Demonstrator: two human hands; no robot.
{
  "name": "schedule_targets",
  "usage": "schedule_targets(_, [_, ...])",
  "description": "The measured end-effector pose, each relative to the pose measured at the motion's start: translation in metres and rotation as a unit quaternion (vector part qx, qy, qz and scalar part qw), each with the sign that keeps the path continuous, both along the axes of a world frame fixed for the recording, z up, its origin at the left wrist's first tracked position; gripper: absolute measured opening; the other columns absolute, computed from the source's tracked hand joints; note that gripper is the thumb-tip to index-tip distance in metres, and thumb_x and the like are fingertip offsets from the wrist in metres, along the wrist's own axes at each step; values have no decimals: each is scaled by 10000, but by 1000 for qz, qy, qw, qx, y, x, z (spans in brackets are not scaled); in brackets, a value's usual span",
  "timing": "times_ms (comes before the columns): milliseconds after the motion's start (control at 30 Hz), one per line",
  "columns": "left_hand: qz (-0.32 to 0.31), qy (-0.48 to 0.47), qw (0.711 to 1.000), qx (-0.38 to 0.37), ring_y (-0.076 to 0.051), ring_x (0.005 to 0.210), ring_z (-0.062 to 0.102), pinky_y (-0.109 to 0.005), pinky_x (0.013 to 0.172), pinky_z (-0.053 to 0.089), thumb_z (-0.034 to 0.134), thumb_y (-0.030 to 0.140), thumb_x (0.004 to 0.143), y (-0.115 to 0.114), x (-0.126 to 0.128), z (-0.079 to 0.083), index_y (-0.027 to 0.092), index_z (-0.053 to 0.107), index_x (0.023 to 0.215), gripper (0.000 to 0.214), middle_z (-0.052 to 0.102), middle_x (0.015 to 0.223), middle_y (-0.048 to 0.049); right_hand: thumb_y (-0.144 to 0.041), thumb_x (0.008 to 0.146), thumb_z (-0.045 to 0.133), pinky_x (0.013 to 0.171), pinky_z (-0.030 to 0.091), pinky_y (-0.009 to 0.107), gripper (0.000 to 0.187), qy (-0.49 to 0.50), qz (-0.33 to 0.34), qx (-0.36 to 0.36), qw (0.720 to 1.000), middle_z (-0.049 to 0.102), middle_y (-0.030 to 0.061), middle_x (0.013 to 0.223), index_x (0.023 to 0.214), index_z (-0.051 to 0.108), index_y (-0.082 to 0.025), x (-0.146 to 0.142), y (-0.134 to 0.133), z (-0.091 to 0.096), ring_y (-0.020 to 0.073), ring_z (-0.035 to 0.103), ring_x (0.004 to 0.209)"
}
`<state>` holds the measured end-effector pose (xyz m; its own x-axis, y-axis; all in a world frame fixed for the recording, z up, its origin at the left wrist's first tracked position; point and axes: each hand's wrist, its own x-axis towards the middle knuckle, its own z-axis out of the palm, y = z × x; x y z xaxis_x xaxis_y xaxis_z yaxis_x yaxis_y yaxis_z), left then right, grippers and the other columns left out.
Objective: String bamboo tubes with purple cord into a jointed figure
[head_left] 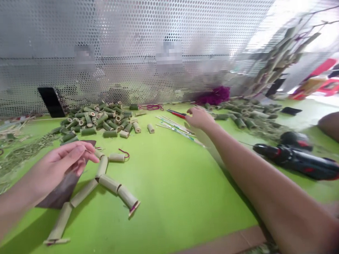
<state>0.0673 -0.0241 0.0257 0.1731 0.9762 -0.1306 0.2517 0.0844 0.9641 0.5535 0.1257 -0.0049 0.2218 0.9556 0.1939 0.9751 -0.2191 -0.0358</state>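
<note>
My left hand (pixel 71 159) is closed in a pinch at the top of a jointed figure made of bamboo tubes (pixel 102 167). What lies between its fingertips is too small to make out. The figure rests on the green table with its two legs spread; dark red cord (pixel 127 153) loops from its one visible arm. Under my left hand is a dark blade-like sheet (pixel 58 193), partly covered. My right hand (pixel 200 118) reaches far forward, fingers apart and slightly curled, beside the red handle of a slim tool (pixel 176 113). Thin sticks and clear-green strips (pixel 176 126) lie near it.
Cut bamboo tubes (pixel 102 120) are heaped at the back, near an upright phone (pixel 51 102). Shavings (pixel 25 159) cover the left. A cordless drill (pixel 297 160) lies right of my right forearm. Purple cord (pixel 217 95) sits against the perforated metal screen (pixel 126 39). Another person's arm (pixel 335 127) shows at right.
</note>
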Motion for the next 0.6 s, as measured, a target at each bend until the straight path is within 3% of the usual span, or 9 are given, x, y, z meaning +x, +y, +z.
schedule_targets(200, [-49,-15,998,41,-158,631,597,-243,585,516,665,770,806,2,21,13,216,728,867,560,689,699,-19,-333,930,505,916,509,441,433,27,6,-5,1000,626,224,1226,1255,641,-82,-12,9,-12,328,587,1104])
schedule_targets(300, [-70,-53,995,41,-149,587,582,-250,558,514,664,743,829,-1,32,17,210,707,791,536,668,668,-14,-339,944,487,962,483,499,457,39,0,24,999,585,269,1260,1254,618,-30,-20,3,-10,370,553,1163])
schedule_targets(433, [-114,-45,991,46,-161,636,606,-270,568,507,655,686,871,-8,41,15,202,776,887,499,694,753,-37,-353,967,477,1067,408,538,428,68,32,82,994,538,272,1344,1236,617,-51,-43,-11,12,392,493,1269])
schedule_targets(533, [-141,-8,987,73,-147,631,582,-296,642,512,599,562,969,-12,41,13,242,807,1053,391,654,713,-10,-372,1000,456,1077,424,430,373,100,109,125,981,535,202,1377,1220,621,-122,-84,-36,33,303,528,1248])
schedule_targets(600, [-149,3,984,101,-153,635,581,-320,703,527,613,502,977,-13,40,13,265,818,1080,329,624,644,6,-427,1028,414,960,499,347,368,139,176,136,965,559,137,1354,1223,605,-181,-121,-62,43,220,597,1115])
